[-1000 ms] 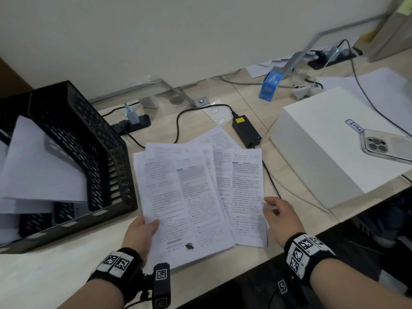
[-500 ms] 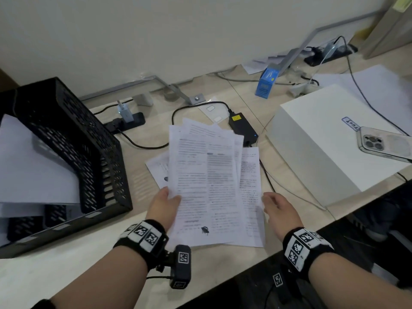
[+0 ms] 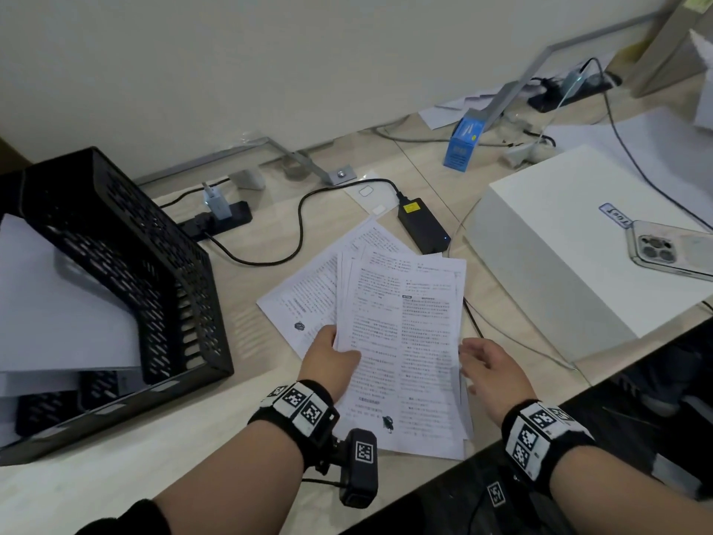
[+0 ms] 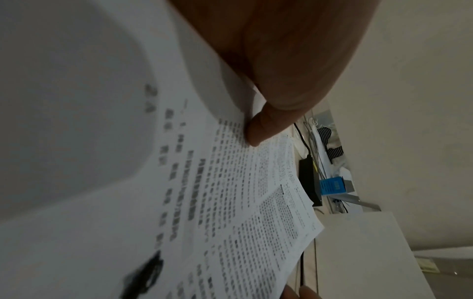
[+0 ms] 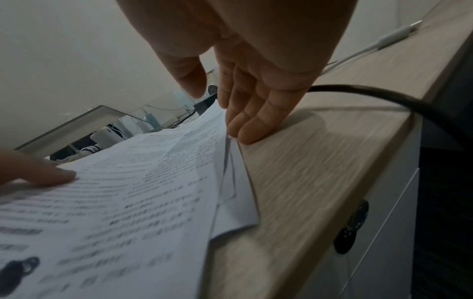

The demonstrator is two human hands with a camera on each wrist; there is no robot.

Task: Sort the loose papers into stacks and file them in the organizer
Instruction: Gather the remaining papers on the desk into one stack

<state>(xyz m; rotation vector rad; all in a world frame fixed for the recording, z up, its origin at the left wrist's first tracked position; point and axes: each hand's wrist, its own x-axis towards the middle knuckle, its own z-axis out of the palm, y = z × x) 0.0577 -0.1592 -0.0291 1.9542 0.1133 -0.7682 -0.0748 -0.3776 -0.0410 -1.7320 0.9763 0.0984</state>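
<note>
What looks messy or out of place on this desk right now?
The printed papers are fanned out with uneven edges, not squared up; the left hand pinches them while the right hand touches their side edge. One sheet lies askew beneath. In the black organizer, white sheets stick out crookedly.

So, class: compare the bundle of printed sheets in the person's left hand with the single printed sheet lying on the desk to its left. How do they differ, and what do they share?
The bundle is several sheets, roughly squared up; the single sheet is one page. The left hand pinches the bundle at its edge; nothing holds the single sheet, which lies flat and skewed, partly under the bundle. Both are white pages of dense printed text.
</note>
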